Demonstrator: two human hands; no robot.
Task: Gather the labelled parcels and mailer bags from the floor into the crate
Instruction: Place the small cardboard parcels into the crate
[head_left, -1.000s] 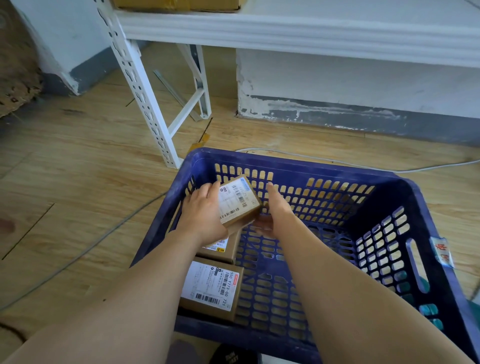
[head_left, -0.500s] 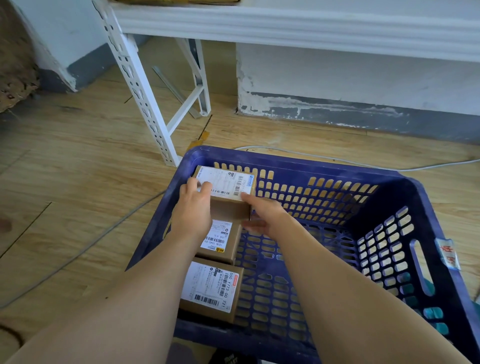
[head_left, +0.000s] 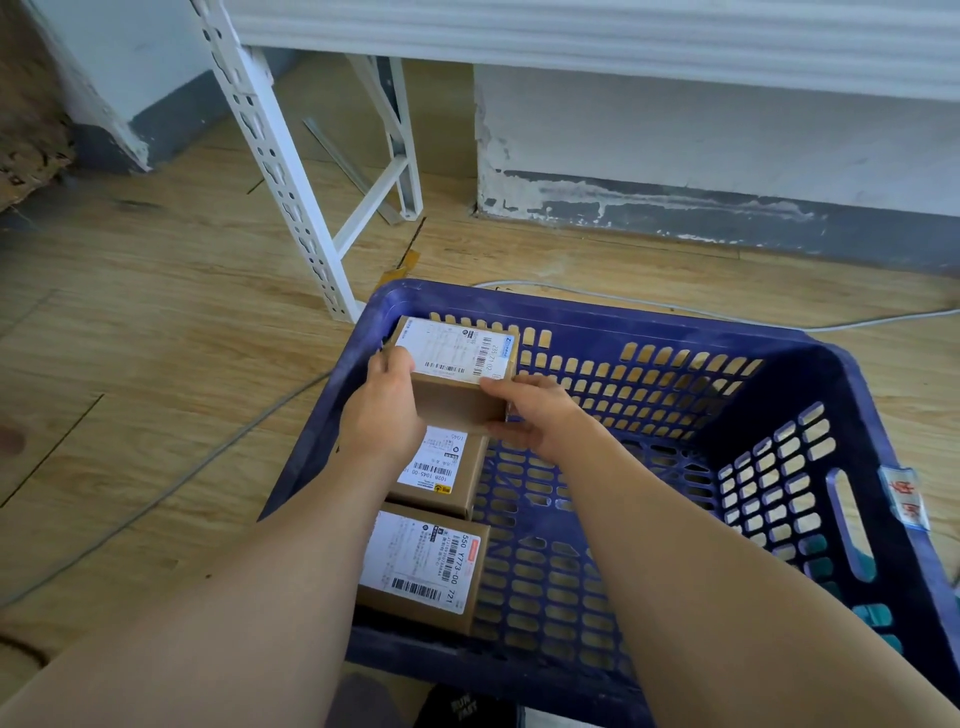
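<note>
- A pale wooden plank floor (head_left: 156, 322) stretches out to the left of the dark blue perforated plastic crate (head_left: 623, 317), and the crate stands on it.
- A thin grey cable (head_left: 171, 488) lies on the boards left of the crate and runs slantwise toward its left wall.
- A white perforated steel shelf upright (head_left: 280, 171) comes down just beyond the crate's far left corner.
- The person's left hand (head_left: 382, 410) is inside the crate at its left wall. It grasps the left end of a small brown cardboard parcel with a white barcode label (head_left: 457, 364), with the thumb lying on the label's edge.
- That parcel sits in the crate's far left corner, label up. Its underside is hidden, so it is unclear whether it rests on anything.
- A second brown labelled parcel (head_left: 441, 473) lies on the crate's floor along the left wall, just nearer than the held one.
- A third brown parcel with a large white label (head_left: 426, 566) lies in the crate's near left corner, next to the second.
- The right hand (head_left: 535, 415) grasps the held parcel's right end, thumb on the top edge and fingers against its near face.
- A white cable (head_left: 878, 322) lies on the floor just beyond the crate's far rim.
- A red-and-white paper tag (head_left: 904, 496) is stuck on the rim of the crate's right wall.
</note>
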